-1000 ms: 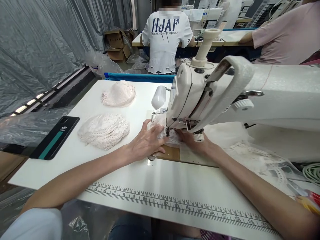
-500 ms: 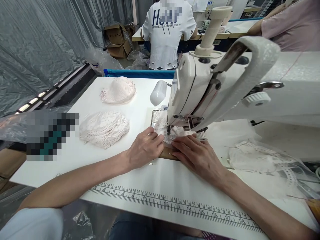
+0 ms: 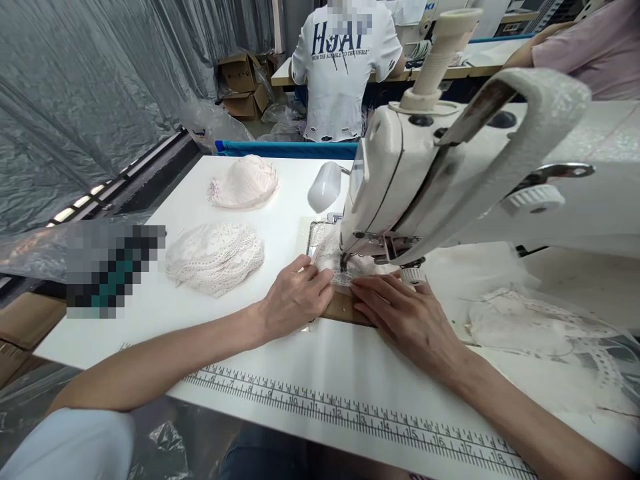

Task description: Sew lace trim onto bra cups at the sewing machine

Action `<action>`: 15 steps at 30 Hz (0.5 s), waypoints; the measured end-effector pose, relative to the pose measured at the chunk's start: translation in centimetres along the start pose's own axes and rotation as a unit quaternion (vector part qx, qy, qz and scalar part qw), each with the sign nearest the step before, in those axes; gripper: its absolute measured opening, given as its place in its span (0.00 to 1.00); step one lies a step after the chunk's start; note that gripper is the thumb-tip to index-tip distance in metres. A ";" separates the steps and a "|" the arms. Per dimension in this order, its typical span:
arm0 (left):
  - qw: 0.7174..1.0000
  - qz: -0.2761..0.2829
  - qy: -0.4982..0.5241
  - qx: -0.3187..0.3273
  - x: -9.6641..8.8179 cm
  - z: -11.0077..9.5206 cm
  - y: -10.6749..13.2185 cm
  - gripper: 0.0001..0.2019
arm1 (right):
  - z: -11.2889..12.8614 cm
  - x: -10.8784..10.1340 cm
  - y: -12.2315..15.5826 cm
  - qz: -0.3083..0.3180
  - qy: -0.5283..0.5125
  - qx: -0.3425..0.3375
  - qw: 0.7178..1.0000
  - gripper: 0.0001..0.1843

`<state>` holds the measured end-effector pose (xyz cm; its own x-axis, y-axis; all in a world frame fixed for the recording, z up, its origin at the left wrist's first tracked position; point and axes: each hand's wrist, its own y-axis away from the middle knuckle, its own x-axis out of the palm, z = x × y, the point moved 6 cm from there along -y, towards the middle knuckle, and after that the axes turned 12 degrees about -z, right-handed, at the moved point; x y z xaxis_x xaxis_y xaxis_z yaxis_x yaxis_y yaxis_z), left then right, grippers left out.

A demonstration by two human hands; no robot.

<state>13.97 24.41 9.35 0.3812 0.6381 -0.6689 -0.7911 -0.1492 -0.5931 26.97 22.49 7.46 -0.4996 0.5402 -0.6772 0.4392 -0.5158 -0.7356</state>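
Note:
A piece of white lace fabric [image 3: 327,252] lies under the presser foot [image 3: 344,261] of a white sewing machine [image 3: 380,173]. My left hand [image 3: 299,297] is closed on the lace's left edge, thumb and curled fingers pinching it just left of the foot. To the right of the foot, my right hand [image 3: 413,323] lies low with fingers stretched out over the lace's near edge. Its fingertips press on the cloth and hold nothing between them. A brown plate [image 3: 347,308] shows between the two hands. The machine head partly hides the lace behind the foot.
On the left of the white table [image 3: 240,373] sit a lace stack [image 3: 215,257] and a pale fabric cup shape [image 3: 245,181]. More lace pieces [image 3: 540,327] lie right of my hand. A ruler strip [image 3: 320,407] runs along the front edge. A person [image 3: 335,73] sits beyond.
The whole view has shifted slightly, so things sit a little further right. Both hands keep nearly the same hold and place by the presser foot.

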 end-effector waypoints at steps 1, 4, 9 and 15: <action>1.000 0.001 -0.004 -0.001 0.1 0.1 0.0 0.13 | -0.1 0.1 0.0 0.002 0.006 0.001 1.000 0.08; 1.000 0.005 -0.020 -0.006 0.4 0.7 0.2 0.14 | -0.4 0.2 0.0 0.007 0.018 0.003 1.000 0.10; 1.000 0.026 -0.010 -0.015 1.4 2.1 0.4 0.15 | -1.1 0.6 0.0 0.020 0.031 0.029 0.999 0.14; 0.995 0.089 0.027 -0.029 4.1 5.0 -0.3 0.16 | -1.2 0.7 0.0 -0.004 0.049 0.034 0.998 0.12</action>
<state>13.43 30.85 9.02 0.2633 0.5567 -0.7879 -0.8204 -0.3005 -0.4865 27.49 23.62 6.93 -0.4263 0.6047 -0.6727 0.3817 -0.5540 -0.7399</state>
